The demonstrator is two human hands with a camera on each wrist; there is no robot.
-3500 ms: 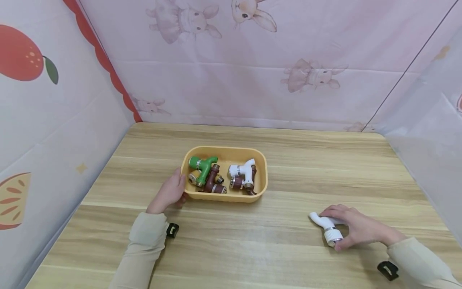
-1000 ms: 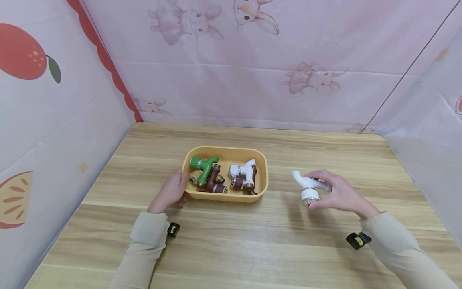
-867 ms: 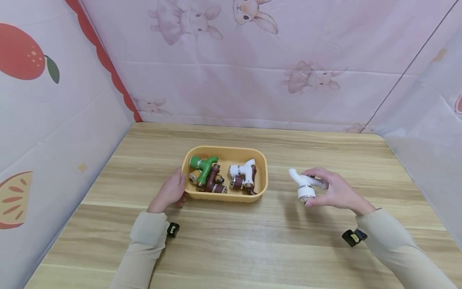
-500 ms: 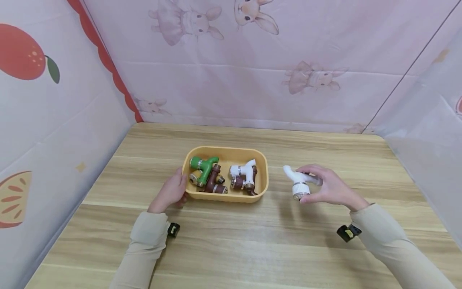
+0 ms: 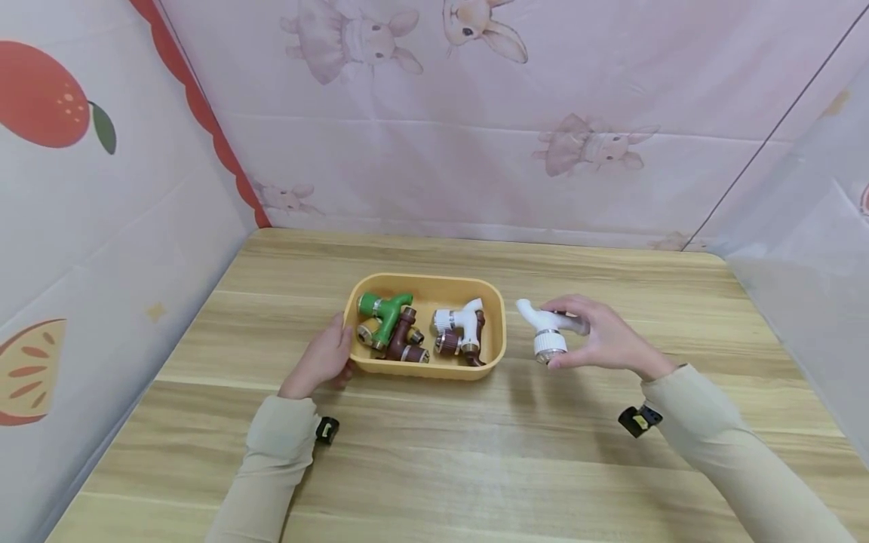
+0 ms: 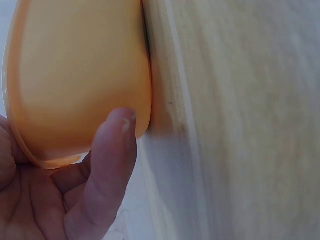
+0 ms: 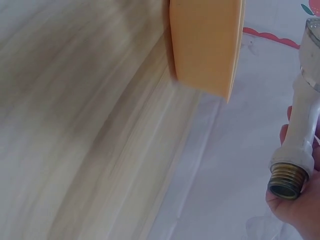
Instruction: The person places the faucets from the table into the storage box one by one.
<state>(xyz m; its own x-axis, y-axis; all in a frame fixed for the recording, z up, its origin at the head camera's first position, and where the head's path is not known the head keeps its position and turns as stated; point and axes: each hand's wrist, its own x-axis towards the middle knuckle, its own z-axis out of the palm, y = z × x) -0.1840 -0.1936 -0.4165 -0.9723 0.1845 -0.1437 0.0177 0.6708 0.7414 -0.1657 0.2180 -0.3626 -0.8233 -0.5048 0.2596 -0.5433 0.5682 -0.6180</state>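
Note:
My right hand (image 5: 603,334) holds a white faucet (image 5: 546,332) above the table, right of the yellow plastic bin (image 5: 421,369). In the right wrist view the faucet's brass threaded end (image 7: 287,181) points toward the camera. At the bin's left end my left hand (image 5: 326,353) grips the rim, with a finger (image 6: 107,165) along the outer wall. Inside the bin, a green faucet (image 5: 387,317) lies partly over a yellow one (image 5: 366,330), beside a dark red faucet (image 5: 399,339). To their right another white faucet (image 5: 468,324) rests over a second dark red one (image 5: 448,343).
The bin stands on a wood-grain table (image 5: 434,452). A pink rabbit-print cloth (image 5: 434,173) hangs behind it, with white printed cloth (image 5: 122,249) at the left side and pale cloth (image 5: 801,279) at the right.
My right hand has picked the white faucet up off the table and carried it left and away from me, toward the bin. My left hand and the bin have stayed put.

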